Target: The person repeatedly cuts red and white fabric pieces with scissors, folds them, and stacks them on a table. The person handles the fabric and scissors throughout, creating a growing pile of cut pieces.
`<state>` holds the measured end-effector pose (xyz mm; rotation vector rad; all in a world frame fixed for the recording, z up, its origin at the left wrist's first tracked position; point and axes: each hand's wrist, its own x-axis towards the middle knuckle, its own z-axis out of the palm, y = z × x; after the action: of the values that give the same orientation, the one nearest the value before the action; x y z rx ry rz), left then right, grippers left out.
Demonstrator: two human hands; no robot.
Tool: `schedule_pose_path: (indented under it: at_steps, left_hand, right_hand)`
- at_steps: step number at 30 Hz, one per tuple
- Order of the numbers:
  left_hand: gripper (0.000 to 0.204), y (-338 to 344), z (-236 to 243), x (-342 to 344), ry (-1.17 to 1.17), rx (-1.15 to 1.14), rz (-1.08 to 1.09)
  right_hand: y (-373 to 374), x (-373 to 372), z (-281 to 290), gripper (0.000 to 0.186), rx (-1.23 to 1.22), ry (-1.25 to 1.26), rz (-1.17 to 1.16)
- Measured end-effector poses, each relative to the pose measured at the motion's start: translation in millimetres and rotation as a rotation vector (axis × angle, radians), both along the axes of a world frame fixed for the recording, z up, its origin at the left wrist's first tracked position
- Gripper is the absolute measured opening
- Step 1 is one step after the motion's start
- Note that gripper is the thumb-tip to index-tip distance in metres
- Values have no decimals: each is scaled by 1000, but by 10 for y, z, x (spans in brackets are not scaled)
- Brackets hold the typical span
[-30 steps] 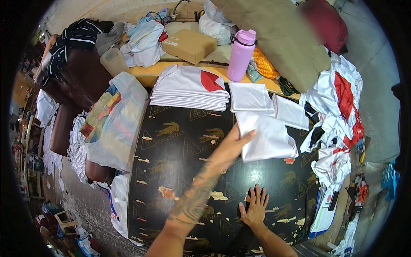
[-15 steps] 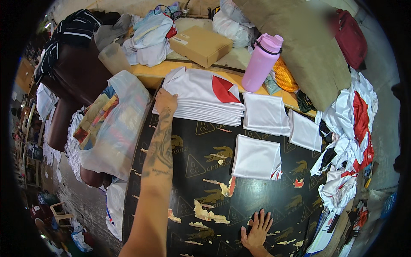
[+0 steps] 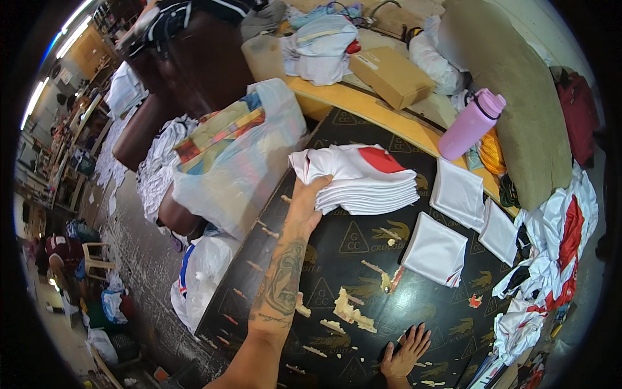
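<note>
My left hand [image 3: 310, 202] is closed on the left end of a thick stack of folded white fabric pieces [image 3: 366, 188]. The gripped end is bunched up, and a red patch shows on top of the stack at its far side. My right hand [image 3: 407, 353] lies flat with fingers spread on the black tabletop [image 3: 427, 308], near its front edge, holding nothing. Between the hands, to the right, a folded white piece [image 3: 434, 249] with a red-marked corner lies flat. Beyond it are two more small folded white piles, one farther back [image 3: 457, 192] and one at the right [image 3: 499, 232].
A pink bottle [image 3: 472, 124] and a cardboard box [image 3: 392, 76] stand past the yellow table edge [image 3: 363, 107]. A stuffed plastic bag [image 3: 243, 159] touches the table's left side. Loose white and red fabric [image 3: 560, 227] heaps along the right. The tabletop surface is chipped in places.
My left hand has closed on the stack's end and drawn the stack nearer, baring black tabletop behind it. The view has turned left. My right hand stays flat on the table.
</note>
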<state>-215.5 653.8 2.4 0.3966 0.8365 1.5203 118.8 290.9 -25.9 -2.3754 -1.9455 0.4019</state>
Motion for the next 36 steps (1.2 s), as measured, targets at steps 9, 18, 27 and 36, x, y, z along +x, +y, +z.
schedule_pose_path:
  at_steps: [9, 18, 27, 36]
  left_hand:
    - [63, 364, 1284, -529, 66, 232, 163]
    - [57, 1088, 1890, -696, 81, 481, 218]
    - [37, 1724, 1774, -1342, 32, 437, 272]
    - [71, 199, 41, -3119, 509, -3, 618]
  right_hand:
    - [20, -59, 46, 81, 25, -15, 8]
    - [35, -94, 112, 80, 16, -11, -9]
    - [11, -4, -15, 84, 103, 36, 19]
    - [44, -37, 29, 83, 94, 37, 18]
